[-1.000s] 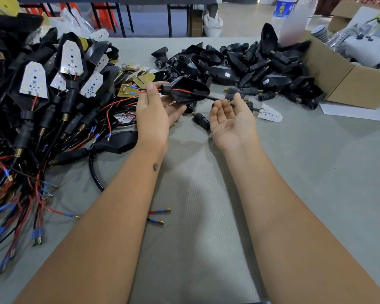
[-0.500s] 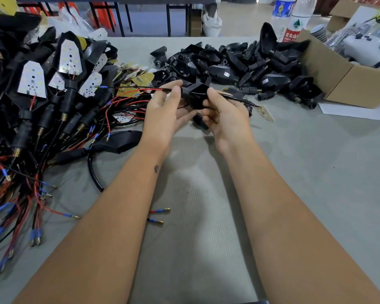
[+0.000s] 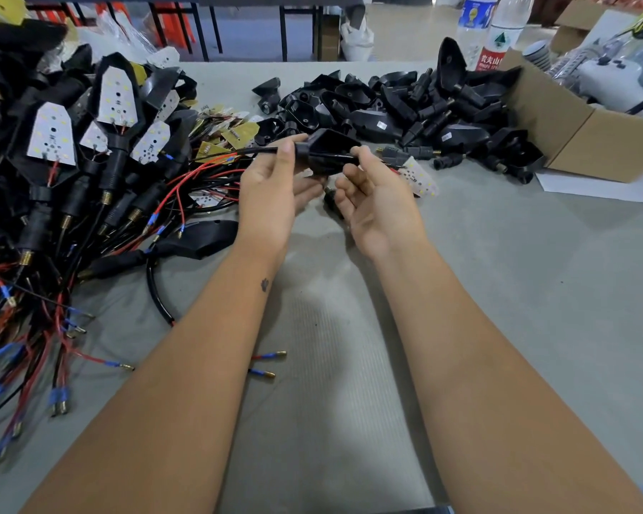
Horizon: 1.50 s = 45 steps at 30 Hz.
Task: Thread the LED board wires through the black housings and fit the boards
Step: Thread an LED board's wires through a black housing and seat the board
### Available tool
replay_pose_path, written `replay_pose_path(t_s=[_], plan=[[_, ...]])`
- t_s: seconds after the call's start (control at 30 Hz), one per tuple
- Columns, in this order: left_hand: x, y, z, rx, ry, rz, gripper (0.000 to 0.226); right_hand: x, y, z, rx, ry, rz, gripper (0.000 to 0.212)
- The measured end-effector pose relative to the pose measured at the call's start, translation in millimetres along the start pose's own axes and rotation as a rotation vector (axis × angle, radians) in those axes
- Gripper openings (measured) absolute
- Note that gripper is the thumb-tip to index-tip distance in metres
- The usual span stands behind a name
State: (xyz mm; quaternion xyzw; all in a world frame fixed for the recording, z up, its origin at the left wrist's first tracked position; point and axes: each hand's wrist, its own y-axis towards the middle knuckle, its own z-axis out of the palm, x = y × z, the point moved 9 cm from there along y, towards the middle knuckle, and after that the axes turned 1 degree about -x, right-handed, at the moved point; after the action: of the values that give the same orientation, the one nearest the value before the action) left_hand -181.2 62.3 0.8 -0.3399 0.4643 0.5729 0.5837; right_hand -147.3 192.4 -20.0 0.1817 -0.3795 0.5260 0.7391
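Observation:
A black housing (image 3: pixel 325 150) hangs above the table between both hands. My left hand (image 3: pixel 271 191) grips its stem end, where a black sleeved wire (image 3: pixel 260 152) with red and blue leads runs out to the left. My right hand (image 3: pixel 377 202) pinches the wire at the housing's open side. A white LED board (image 3: pixel 420 178) dangles just right of that hand, on the same wire.
Finished housings with boards and trailing red and black wires (image 3: pixel 90 172) are heaped at the left. Empty black housings (image 3: pixel 405 105) are piled at the back. A cardboard box (image 3: pixel 587 139) stands at the right, water bottles (image 3: pixel 498 31) behind it. Loose terminal ends (image 3: pixel 268 365) lie near my left forearm.
Both hands closed on the housing, then parted a little. The wire now sticks out farther to the left of the stem, and the white board has drawn closer to my right hand.

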Motion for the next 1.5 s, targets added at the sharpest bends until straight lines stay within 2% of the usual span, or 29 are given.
replay_pose_path(t_s=[0.07, 0.23, 0.4, 0.47, 0.53, 0.63, 0.7, 0.77, 0.83, 0.93, 1.07, 1.23, 1.4, 1.5], plan=[[0.0, 0.6, -0.3, 0.013, 0.011, 0.009, 0.025, 1.6, 1.0, -1.0, -0.001, 0.019, -0.024, 0.016], [9.8, -0.3, 13.4, 0.14, 0.073, -0.043, 0.028, 1.2, -1.7, 5.8, 0.024, -0.313, -0.102, 0.025], [2.9, 4.1, -6.8, -0.028, 0.025, 0.016, 0.03, -1.3, -7.1, 17.1, 0.13, -0.512, -0.111, 0.029], [1.2, 6.0, -17.1, -0.11, -0.067, 0.006, 0.029, 1.8, -7.6, 13.9, 0.069, -0.586, -0.145, 0.036], [2.8, 6.6, -21.8, -0.161, -0.142, -0.022, 0.031, 10.7, -8.1, 5.9, -0.061, -0.602, -0.215, 0.038], [5.8, 5.8, -20.9, -0.18, -0.158, -0.056, 0.031, 30.2, -11.8, -12.2, -0.297, -0.537, -0.348, 0.025], [6.9, 4.8, -19.6, -0.185, -0.152, -0.068, 0.029, 35.7, -12.5, -21.1, -0.353, -0.4, -0.365, 0.018], [6.3, 3.8, -18.7, -0.183, -0.13, -0.064, 0.03, 37.7, -10.0, -24.5, -0.329, -0.313, -0.351, 0.022], [5.8, 3.9, -15.8, -0.16, -0.103, -0.055, 0.029, 40.0, -9.1, -23.1, -0.293, -0.294, -0.352, 0.006], [7.9, 5.1, -14.7, -0.146, -0.067, -0.055, 0.025, 38.0, -7.2, -21.5, -0.281, -0.403, -0.34, 0.012], [10.4, 7.6, -10.0, -0.089, -0.043, -0.055, 0.028, 30.7, -7.2, -10.2, -0.205, -0.553, -0.333, 0.011], [13.7, 7.9, -7.2, -0.04, 0.114, -0.073, 0.033, 30.0, -7.8, -4.4, -0.184, -0.724, -0.371, 0.011], [7.9, 6.9, -8.0, -0.043, 0.235, -0.022, 0.037, 39.1, -13.0, -3.0, -0.204, -0.81, -0.503, 0.009], [5.9, 4.2, -10.1, -0.062, 0.213, -0.023, 0.036, 39.5, -16.5, 2.2, -0.191, -0.886, -0.551, 0.009]])
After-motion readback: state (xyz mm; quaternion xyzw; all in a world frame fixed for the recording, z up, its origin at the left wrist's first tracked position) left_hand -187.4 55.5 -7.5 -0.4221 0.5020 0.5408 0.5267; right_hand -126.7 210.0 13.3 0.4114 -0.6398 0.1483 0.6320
